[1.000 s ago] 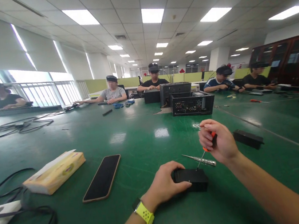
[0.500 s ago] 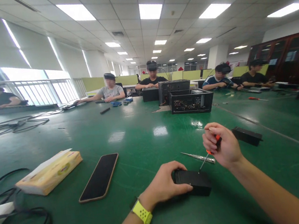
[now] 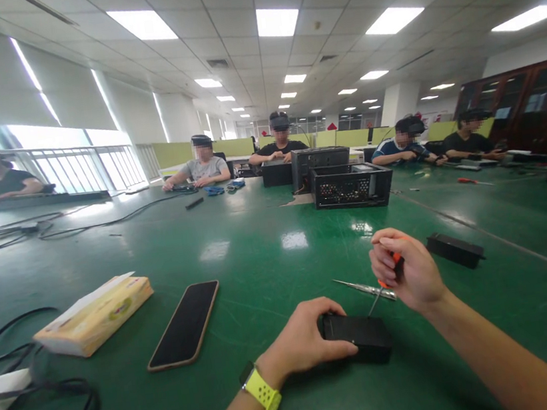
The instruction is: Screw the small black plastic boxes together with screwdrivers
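- Clasps box [image 3: 368, 332] on table [image 3: 257, 271] by its left end, between thumb and fingers of left hand [image 3: 305, 335], likely to stop it twisting.
- Wraps right hand [image 3: 410, 269] round screwdriver [image 3: 375, 300], tilted down to box's far edge, probably for firm control.
- Has silver tool [image 3: 364, 288] lying just beyond box, seemingly within easy reach.
- Has phone [image 3: 184, 325] and tissues [image 3: 99, 314] well leftward, perhaps clear of hands.

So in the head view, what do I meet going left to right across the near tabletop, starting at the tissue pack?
Tissue pack, smartphone, yellow-green watch band, left hand, gripped black box, right hand, second black box.
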Demonstrator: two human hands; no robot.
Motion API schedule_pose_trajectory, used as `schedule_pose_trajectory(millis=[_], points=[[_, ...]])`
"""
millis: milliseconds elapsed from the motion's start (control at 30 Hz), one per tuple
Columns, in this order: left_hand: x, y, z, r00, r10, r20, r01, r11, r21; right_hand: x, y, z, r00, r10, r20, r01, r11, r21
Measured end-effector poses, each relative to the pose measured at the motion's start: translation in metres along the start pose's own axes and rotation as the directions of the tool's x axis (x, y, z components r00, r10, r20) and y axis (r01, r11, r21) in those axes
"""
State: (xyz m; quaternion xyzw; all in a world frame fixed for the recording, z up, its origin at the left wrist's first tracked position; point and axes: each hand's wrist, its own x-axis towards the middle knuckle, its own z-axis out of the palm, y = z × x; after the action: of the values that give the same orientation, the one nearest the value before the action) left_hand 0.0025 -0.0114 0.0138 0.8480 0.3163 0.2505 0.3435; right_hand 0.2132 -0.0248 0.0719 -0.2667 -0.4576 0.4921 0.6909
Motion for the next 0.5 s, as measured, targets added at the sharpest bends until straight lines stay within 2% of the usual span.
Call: schedule_pose_trajectory(millis=[133,233,300,367,500], points=[[-0.0002,0.0001,-0.0003,1.0,-0.005,0.013,0.005,1.0,-0.01,-0.0014,0.0009,0.0017,0.999,-0.028,0.026,0.03,0.993,-0.11],[-0.0004,0.0004,-0.0011,1.0,-0.008,0.028,0.008,1.0,-0.017,-0.0024,0.0022,0.0005,0.988,-0.143,0.059,0.154,0.949,-0.277],[-0.0005,0.0005,-0.0011,1.0,-0.008,0.026,0.008,1.0,-0.026,-0.0037,0.0031,-0.0005,0.969,-0.242,0.057,0.245,0.891,-0.381],[-0.0005,0.0007,-0.0006,1.0,-0.014,0.018,0.014,0.999,-0.038,-0.0051,0.0041,-0.0007,0.939,-0.345,0.006,0.311,0.839,-0.446],[-0.001,0.0024,0.0034,0.999,-0.048,0.007,0.048,0.997,-0.052,-0.0059,0.005,0.0002,0.877,-0.473,-0.082,0.379,0.786,-0.488]])
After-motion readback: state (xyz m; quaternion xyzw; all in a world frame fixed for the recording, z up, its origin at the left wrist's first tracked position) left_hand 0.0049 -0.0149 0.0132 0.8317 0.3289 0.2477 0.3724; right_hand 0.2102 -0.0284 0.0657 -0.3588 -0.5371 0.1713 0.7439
